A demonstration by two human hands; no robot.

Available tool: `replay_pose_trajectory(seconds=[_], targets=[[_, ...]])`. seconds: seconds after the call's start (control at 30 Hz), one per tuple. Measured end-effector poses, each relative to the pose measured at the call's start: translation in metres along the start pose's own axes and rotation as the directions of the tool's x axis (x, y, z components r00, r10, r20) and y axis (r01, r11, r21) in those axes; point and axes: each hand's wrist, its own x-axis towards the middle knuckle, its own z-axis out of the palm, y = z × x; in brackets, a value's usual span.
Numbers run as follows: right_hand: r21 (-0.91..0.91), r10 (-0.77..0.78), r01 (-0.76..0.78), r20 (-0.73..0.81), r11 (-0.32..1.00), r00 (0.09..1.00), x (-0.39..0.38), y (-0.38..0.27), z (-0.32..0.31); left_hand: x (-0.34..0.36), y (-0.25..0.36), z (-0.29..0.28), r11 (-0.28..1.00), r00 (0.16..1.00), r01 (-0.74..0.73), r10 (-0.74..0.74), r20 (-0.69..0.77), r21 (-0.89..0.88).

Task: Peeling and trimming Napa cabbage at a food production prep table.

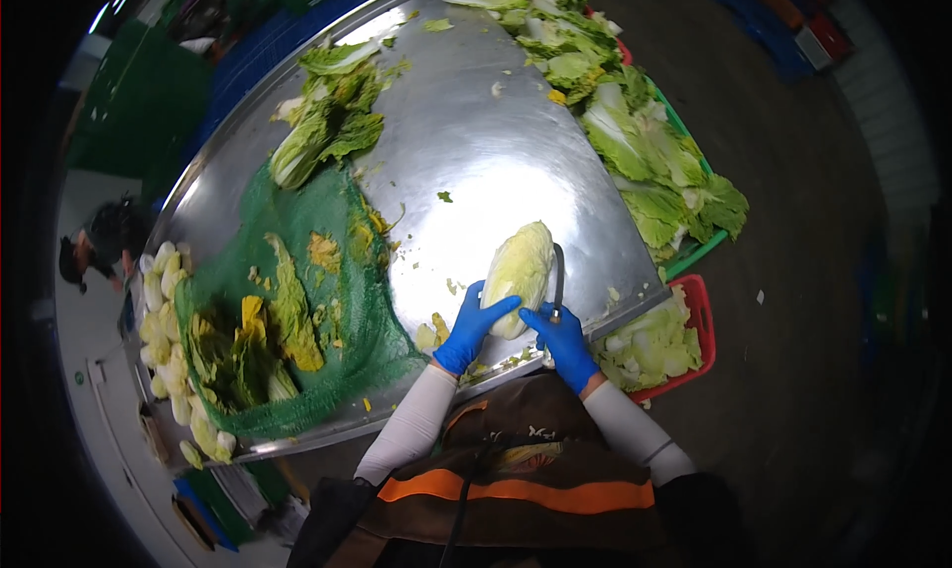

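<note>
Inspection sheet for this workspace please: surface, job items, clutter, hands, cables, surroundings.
Surface: metal table, shiny, scattered with leaf scraps.
Job items: pale cabbage upheld near the table edge; knife beside it, blade pointing away from the wearer.
Clutter: green net with yellowed leaves; pale vegetable heads along the left edge.
Hands: left hand holds the cabbage; right hand grips the knife; both blue-gloved.
Cables: thin dark cord down the wearer's front, purpose unclear.
Surroundings: leaf-filled green crate at right; another person far left.
</note>
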Motion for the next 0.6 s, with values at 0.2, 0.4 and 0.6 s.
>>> replay_pose_trajectory(seconds=[0.2, 0.4, 0.6], targets=[[-0.019, -0.047, 0.051, 0.158, 0.999, 0.986, -0.001, 0.003, 0.044, -0.053, 0.049, -0.042, 0.996, 0.996, -0.054, 0.048, -0.078, -0.07], [-0.046, 0.007, -0.001, 0.134, 0.999, 0.991, 0.026, 0.011, 0.069, -0.097, 0.13, -0.146, 0.386, 0.934, -0.3, 0.306, -0.186, -0.872], [-0.347, -0.13, 0.161, 0.113, 0.924, 0.985, 0.037, 0.056, 0.081, -0.212, 0.246, -0.375, 0.224, 0.516, -0.835, 0.637, -0.573, -0.503]])
